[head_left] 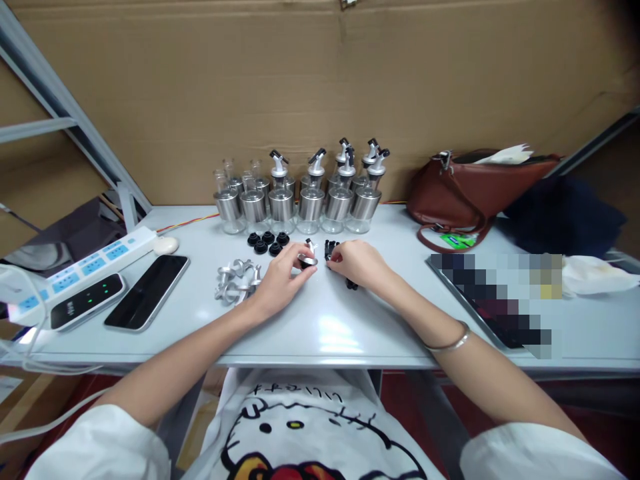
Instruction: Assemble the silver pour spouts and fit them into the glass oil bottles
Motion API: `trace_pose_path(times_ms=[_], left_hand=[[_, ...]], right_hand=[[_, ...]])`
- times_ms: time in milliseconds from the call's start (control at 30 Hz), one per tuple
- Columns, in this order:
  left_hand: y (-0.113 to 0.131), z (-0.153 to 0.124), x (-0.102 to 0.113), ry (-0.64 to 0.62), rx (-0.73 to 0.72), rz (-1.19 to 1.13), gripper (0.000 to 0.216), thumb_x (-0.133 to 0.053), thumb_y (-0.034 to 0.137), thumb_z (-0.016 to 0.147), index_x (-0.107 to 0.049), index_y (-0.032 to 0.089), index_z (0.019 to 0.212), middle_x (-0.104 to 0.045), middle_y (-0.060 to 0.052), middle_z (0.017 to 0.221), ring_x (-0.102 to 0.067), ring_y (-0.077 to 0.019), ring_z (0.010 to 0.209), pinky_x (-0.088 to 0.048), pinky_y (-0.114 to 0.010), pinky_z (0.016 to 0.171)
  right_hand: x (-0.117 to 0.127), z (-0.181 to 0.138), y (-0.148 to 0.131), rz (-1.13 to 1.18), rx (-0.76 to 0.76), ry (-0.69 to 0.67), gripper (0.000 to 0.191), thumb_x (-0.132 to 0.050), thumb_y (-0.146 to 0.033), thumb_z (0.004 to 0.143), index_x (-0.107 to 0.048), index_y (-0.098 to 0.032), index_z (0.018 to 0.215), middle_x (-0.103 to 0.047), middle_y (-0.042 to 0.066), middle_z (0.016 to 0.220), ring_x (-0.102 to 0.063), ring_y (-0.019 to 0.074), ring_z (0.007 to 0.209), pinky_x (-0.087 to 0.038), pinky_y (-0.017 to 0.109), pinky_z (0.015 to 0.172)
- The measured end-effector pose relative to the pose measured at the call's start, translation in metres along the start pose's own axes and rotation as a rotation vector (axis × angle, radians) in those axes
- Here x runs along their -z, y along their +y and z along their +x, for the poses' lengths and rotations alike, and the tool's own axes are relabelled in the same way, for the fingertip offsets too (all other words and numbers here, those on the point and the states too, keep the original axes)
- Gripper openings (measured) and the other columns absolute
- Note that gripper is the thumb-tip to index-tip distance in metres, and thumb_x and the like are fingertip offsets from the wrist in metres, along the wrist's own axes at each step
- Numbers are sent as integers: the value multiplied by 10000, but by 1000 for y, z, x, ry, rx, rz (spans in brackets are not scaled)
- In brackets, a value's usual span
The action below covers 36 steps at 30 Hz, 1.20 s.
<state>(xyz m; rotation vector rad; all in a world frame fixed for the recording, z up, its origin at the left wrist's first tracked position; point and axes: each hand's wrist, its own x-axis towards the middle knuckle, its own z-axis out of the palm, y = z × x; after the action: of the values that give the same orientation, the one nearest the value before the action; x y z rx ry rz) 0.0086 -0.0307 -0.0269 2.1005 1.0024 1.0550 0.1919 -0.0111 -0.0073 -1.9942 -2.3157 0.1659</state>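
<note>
My left hand (283,281) is closed in a pinch around a silver pourer cap (311,259) with a black underside, held just above the table. Just right of it, the fingers of my right hand (356,261) pinch at a group of small black plastic parts (331,248); the fingers partly hide the piece there. More black parts (352,285) lie below that hand. Black ribbed stoppers (261,245) sit behind my left hand. Several silver pourer collars (235,280) are heaped to its left.
Glass bottles with metal sleeves (311,207) stand in rows at the back, several topped with pourers. Left are a phone (148,293), a small black device (88,303) and a power strip (83,273). A brown handbag (450,193) and a blurred-out flat item (480,300) lie right.
</note>
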Motion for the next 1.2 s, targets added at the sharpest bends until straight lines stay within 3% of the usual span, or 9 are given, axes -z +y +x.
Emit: trace_pose_path(times_ms=[133, 333, 533, 667, 933, 1200], left_hand=[[-4, -1, -3, 11, 119, -150, 231, -550, 206, 825, -404, 215, 1004, -502, -18, 1034, -569, -72, 718, -467, -210, 630], [-8, 0, -7, 7, 160, -322, 482, -537, 197, 822, -246, 260, 1201, -519, -12, 996, -596, -84, 741, -500, -248, 692], [-8, -1, -7, -33, 173, -333, 657, -577, 180, 797, -201, 273, 1327, -483, 9, 973, -587, -62, 679, -487, -243, 674], [-10, -1, -6, -45, 167, -351, 704, -595, 194, 789, -202, 282, 1366, -463, 6, 964, -585, -71, 698, -482, -236, 658], [-8, -1, -6, -42, 173, -365, 718, -592, 171, 780, -223, 304, 1382, -443, 2, 965, -576, -77, 721, -505, -252, 679], [-12, 3, -4, 18, 138, -374, 588, -593, 169, 777, -354, 271, 1305, -426, 17, 940, -598, -72, 689, -518, -277, 721]], right_hand=[[-1, -1, -1, 31, -17, -14, 171, -564, -227, 778, -723, -178, 813, -734, 123, 865, -668, 266, 823, -390, 286, 608], [-4, 0, 1, 110, 39, 11, 111, -564, -138, 739, -668, -172, 760, -720, 99, 799, -656, 225, 744, -387, 267, 604], [5, -1, 1, 542, 124, 331, 58, -555, -189, 781, -607, -164, 774, -677, 33, 705, -603, 143, 630, -425, 240, 623], [6, -4, -3, 633, 249, 460, 69, -551, -225, 788, -590, -176, 761, -638, 22, 696, -555, 132, 611, -427, 247, 598], [1, -6, -7, 668, 344, 434, 84, -556, -232, 807, -603, -181, 761, -641, 17, 689, -556, 124, 605, -442, 244, 612], [2, -7, -7, 686, 380, 420, 59, -613, -228, 788, -624, -175, 764, -659, 29, 720, -578, 138, 634, -459, 263, 641]])
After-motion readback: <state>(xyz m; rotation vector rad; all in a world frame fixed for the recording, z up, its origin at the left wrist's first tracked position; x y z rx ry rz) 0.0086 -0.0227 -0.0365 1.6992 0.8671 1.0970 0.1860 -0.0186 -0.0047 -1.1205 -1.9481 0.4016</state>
